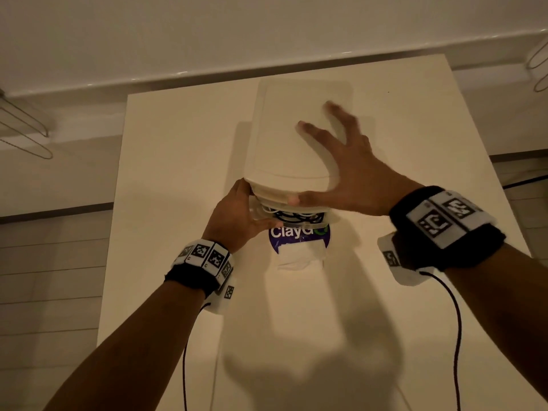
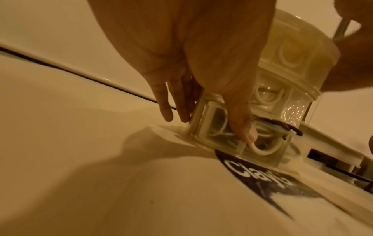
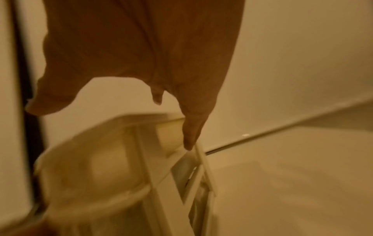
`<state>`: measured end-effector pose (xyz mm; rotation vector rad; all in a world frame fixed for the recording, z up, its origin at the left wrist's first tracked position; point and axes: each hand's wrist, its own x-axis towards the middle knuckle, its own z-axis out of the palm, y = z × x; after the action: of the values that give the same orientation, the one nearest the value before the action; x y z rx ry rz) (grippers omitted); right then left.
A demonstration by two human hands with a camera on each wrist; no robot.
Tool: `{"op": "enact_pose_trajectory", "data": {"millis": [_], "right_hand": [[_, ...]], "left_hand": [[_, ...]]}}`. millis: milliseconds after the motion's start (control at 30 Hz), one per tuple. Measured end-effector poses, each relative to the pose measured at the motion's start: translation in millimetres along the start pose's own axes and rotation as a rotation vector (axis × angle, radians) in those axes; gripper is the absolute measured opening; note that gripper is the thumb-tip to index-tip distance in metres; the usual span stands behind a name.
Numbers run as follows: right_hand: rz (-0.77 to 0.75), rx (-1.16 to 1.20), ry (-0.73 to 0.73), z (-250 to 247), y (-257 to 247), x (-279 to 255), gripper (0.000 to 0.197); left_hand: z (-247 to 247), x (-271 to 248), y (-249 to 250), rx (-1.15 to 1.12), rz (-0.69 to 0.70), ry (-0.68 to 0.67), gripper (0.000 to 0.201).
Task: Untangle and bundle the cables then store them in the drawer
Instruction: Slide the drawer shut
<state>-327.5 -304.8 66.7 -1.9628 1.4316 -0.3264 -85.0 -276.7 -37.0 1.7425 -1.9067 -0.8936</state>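
A small white plastic drawer unit stands mid-table. Its clear bottom drawer sticks out a little toward me and holds coiled white and black cables. My left hand is at the drawer's left front corner, with straight fingers along the side. Its thumb presses on the clear drawer front, and white cable loops show behind it. My right hand lies spread on top of the unit, thumb at the front edge. The right wrist view shows that hand over the blurred unit.
A round purple sticker and a white paper scrap lie on the white table just in front of the drawer. Wire hangers lie on the floor at far left and far right. A wall runs behind the table.
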Motion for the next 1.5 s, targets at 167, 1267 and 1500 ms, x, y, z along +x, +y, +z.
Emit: {"op": "enact_pose_trajectory", "data": {"millis": [167,1267,1500], "right_hand": [[0.248,0.487,0.446,11.0,55.4,-44.8,0.094],[0.347,0.144,0.275,99.2,52.8,-25.8,0.046],[0.379,0.102,0.273,108.9,47.3,-26.9,0.065]], "left_hand": [[3.5,-3.3,0.9,-0.044,-0.036,0.003,0.090],[-5.6,-9.0,-0.5,-0.229,-0.052,-0.094,0.050],[6.6,-17.4,-1.5,-0.169,-0.066,-0.045,0.057]]}}
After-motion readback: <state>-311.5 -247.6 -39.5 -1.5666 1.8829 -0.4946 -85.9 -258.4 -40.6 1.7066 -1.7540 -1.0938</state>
